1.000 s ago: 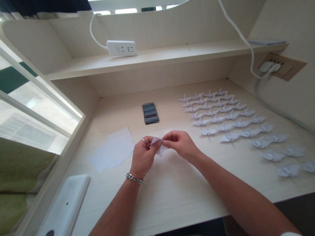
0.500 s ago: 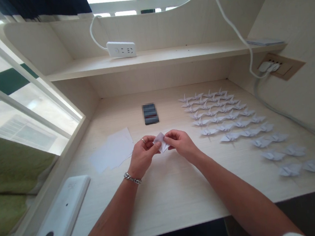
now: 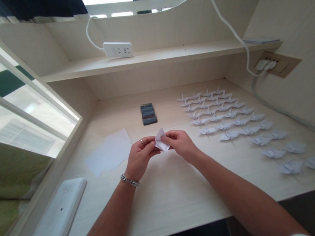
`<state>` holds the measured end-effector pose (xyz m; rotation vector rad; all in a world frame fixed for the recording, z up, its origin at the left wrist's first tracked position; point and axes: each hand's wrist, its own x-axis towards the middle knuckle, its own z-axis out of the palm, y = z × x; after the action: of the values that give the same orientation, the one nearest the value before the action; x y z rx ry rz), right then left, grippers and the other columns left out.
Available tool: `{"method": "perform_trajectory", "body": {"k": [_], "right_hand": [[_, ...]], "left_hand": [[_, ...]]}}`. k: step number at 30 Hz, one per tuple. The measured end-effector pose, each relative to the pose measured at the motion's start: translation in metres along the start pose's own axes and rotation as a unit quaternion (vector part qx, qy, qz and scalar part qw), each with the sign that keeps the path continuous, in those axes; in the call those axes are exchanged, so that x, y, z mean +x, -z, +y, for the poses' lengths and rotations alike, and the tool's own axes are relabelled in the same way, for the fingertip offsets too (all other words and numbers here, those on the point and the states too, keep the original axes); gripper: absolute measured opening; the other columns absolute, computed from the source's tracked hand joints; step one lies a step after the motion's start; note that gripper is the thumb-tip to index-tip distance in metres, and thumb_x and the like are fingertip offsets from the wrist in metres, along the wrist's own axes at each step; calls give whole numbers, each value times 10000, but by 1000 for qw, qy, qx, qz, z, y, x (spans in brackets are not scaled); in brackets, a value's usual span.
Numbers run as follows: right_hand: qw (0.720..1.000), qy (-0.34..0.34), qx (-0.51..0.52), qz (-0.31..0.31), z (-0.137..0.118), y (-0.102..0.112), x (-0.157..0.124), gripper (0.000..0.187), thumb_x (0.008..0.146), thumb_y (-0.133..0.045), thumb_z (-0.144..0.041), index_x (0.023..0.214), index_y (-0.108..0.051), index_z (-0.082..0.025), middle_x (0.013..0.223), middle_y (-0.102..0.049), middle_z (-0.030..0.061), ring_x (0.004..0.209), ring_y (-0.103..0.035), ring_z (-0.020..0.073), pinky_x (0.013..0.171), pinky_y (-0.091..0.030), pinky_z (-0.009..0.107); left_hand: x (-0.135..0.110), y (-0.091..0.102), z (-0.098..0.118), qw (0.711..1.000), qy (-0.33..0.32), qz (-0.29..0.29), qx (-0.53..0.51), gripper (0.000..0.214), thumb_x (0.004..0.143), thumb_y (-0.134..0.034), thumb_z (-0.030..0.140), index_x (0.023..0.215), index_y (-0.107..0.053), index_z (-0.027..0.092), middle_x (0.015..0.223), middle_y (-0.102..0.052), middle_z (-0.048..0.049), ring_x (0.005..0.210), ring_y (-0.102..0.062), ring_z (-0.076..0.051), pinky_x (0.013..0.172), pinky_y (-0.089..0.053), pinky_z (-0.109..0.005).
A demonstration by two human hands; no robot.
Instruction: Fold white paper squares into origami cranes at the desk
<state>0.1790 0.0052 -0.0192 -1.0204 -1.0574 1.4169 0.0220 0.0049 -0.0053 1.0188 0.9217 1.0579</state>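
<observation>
Head view: both hands pinch folded paper (image 3: 161, 142) (tip pointing up).

The folded paper (image 3: 161, 142) is a small white piece, creased into a compact pointed shape with several layered flaps. It sits raised just above the desk, near the middle of the work surface, pinched from both sides between the left hand (image 3: 140, 158) and the right hand (image 3: 181, 145). One sharp tip points up and slightly away from the person, standing clear of the fingers, while the lower part spreads into a wider, flatter wedge tucked between the fingertips. Its faces look smooth and unmarked, with crisp edges along the folds.
</observation>
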Motion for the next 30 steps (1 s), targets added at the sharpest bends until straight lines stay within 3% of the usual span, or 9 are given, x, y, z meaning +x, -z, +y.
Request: {"method": "perform_trajectory", "body": {"k": [8,21,30], "right_hand": [[979,86,-186,18,1,3,-2,188,762,-657,-329,823,-711,-159,779,-713,48,701,-633,175,658,-486,282],[938,124,-319,58,-4,-1,-8,152,796,-612,-314,790,-698,-189,728,-696,12,655,-607,154,626,-439,263],[936,129,-322,60,-4,-3,-10,140,800,-609,-306,796,-700,-198,743,-703,12,664,-615,156,630,-441,263]], "left_hand": [[2,1,-4,1000,10,-7,4,262,686,-766,293,867,-708,113,795,-699,-58,722,-632,-140,705,-528,-278],[2,1,-6,999,40,-10,-20,276,664,-792,308,830,-693,110,780,-682,-57,723,-620,-134,697,-518,-269],[3,0,-9,999,25,-1,-22,268,652,-797,285,837,-699,118,781,-688,-49,708,-616,-124,676,-509,-251]]}}
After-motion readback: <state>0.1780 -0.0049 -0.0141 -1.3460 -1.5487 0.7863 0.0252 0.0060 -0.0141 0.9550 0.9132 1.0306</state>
